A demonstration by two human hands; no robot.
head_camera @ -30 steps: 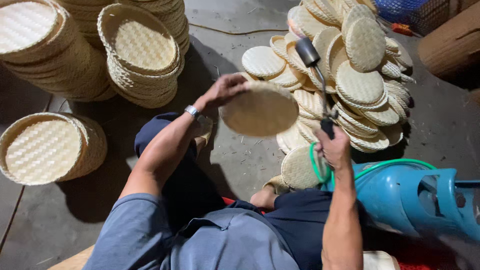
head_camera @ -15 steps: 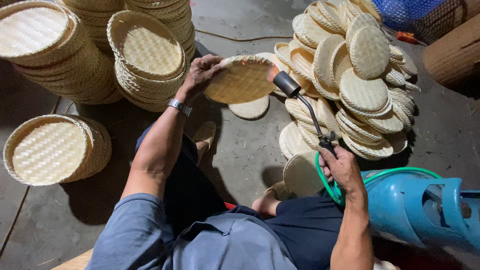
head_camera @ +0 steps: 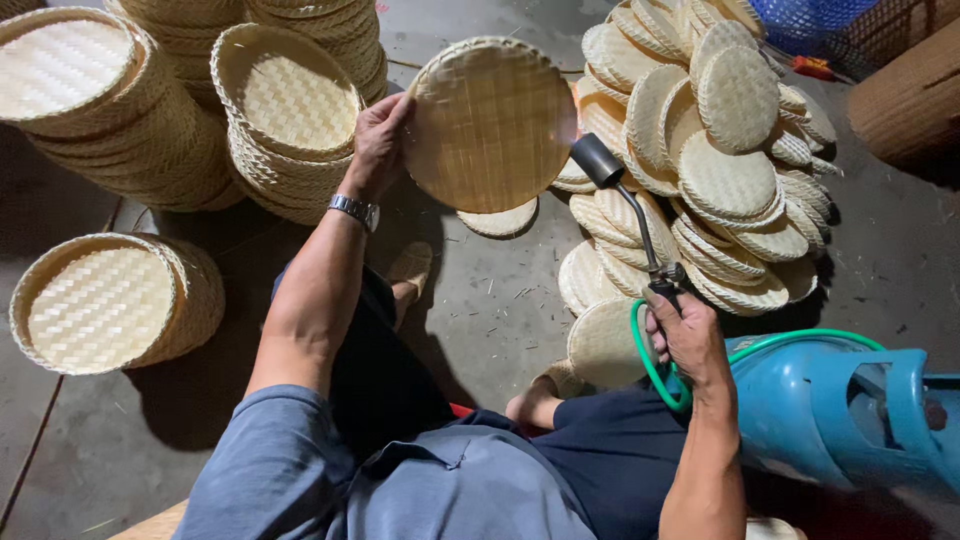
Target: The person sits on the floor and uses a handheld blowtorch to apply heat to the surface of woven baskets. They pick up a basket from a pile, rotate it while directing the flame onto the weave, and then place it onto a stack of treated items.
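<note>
L hand (head_camera: 378, 145): woven tray (head_camera: 490, 125) | R hand (head_camera: 688, 338): torch (head_camera: 630, 215) | trays empty

A grey concrete floor (head_camera: 500, 320), scuffed and flecked with bits of straw, carries the woven work: tall stacks of round bamboo trays (head_camera: 290, 110) fill the upper left of the frame, with a shorter stack (head_camera: 100, 300) lying at the left edge. A loose heap of flat woven discs (head_camera: 720, 170) spreads across the upper right, one single disc (head_camera: 500, 218) lying apart near the centre. A blue gas cylinder (head_camera: 850, 410) lies on its side at the lower right.
</note>
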